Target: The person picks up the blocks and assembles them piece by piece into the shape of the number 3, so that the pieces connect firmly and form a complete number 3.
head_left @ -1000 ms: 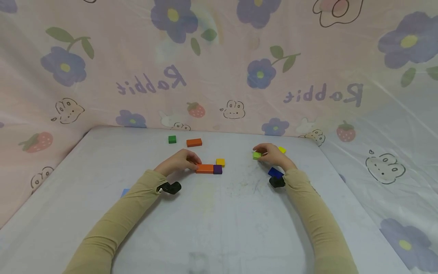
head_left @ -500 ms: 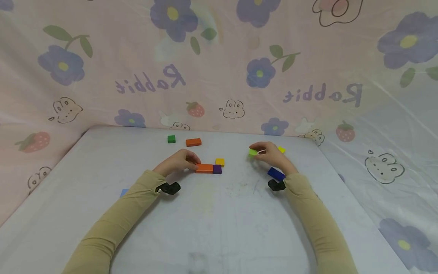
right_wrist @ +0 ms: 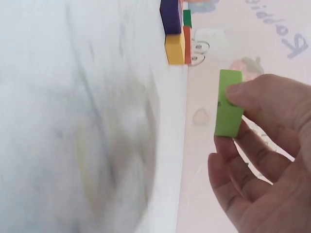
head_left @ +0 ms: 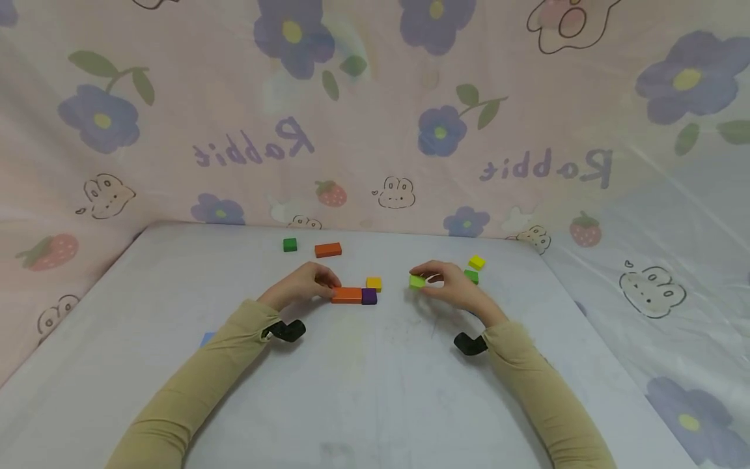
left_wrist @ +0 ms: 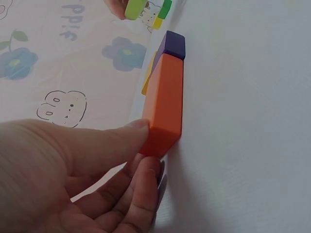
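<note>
My left hand [head_left: 301,285] holds the left end of a long orange block [head_left: 347,296], the thumb on its side and the curled fingers at its end in the left wrist view. A small purple block [head_left: 369,297] sits against the orange block's right end, with a golden-yellow block [head_left: 374,284] just behind it. To the right of these, my right hand [head_left: 448,283] pinches a light green block [right_wrist: 229,104] between thumb and fingers. In the right wrist view this block is held up, apart from the yellow and purple ones.
At the back lie a dark green block [head_left: 290,245] and a red-orange block [head_left: 328,250]. Beyond the right hand are a bright yellow block [head_left: 477,262] and a green block [head_left: 471,277]. A light blue piece [head_left: 208,339] shows partly behind the left sleeve.
The right hand has carried the light green block leftward, toward the purple and golden-yellow blocks, uncovering the green block and mostly covering a dark blue one. The left hand stays on the orange block.
</note>
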The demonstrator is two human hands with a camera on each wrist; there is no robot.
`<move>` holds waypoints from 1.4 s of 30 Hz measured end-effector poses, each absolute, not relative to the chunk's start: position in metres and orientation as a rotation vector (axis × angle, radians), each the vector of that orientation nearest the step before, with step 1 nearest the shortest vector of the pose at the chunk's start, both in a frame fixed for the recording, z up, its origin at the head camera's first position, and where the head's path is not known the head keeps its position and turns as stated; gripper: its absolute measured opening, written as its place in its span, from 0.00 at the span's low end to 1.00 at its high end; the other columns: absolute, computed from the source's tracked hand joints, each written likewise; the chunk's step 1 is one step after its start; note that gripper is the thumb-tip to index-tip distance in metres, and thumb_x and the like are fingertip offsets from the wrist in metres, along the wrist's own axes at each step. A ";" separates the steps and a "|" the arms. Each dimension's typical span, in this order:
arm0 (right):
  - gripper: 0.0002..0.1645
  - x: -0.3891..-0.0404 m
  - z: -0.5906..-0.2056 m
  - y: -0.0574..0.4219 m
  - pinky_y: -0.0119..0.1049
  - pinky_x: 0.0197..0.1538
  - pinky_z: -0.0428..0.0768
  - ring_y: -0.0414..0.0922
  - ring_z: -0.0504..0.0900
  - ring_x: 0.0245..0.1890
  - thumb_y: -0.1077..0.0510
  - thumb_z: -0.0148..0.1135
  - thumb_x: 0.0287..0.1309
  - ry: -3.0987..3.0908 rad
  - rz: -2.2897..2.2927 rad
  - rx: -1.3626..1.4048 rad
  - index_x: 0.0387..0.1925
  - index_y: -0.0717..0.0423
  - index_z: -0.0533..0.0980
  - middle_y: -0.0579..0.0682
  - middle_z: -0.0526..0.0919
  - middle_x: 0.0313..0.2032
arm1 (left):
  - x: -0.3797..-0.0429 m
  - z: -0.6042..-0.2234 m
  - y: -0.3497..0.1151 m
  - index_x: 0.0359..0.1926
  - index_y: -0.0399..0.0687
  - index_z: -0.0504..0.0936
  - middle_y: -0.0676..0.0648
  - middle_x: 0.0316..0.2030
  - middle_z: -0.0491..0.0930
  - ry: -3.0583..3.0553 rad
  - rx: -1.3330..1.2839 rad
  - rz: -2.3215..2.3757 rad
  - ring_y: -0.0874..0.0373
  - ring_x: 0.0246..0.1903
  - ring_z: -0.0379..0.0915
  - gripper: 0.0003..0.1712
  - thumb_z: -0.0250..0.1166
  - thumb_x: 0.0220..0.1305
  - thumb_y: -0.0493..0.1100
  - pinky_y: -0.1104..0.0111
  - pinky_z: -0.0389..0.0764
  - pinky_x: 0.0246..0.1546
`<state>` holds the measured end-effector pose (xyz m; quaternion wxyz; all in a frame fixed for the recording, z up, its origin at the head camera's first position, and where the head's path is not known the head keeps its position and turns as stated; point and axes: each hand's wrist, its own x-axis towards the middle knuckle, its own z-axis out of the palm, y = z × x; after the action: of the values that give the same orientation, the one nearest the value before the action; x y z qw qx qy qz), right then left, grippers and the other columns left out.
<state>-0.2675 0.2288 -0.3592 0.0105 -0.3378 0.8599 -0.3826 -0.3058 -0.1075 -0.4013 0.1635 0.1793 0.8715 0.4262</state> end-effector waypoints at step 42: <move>0.20 -0.272 -0.400 0.177 0.38 0.50 0.77 0.44 0.78 0.46 0.66 0.69 0.52 2.572 -0.961 -1.224 0.49 0.59 0.79 0.50 0.81 0.46 | -0.311 -0.406 -0.110 0.42 0.42 0.83 0.48 0.36 0.80 2.467 0.532 1.259 0.54 0.35 0.70 0.09 0.68 0.59 0.36 0.67 0.72 0.35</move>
<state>-0.2717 0.1768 -0.3997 0.0679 -0.4061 0.8536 -0.3190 -0.3113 -0.1102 -0.4062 0.1602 0.1861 0.8634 0.4407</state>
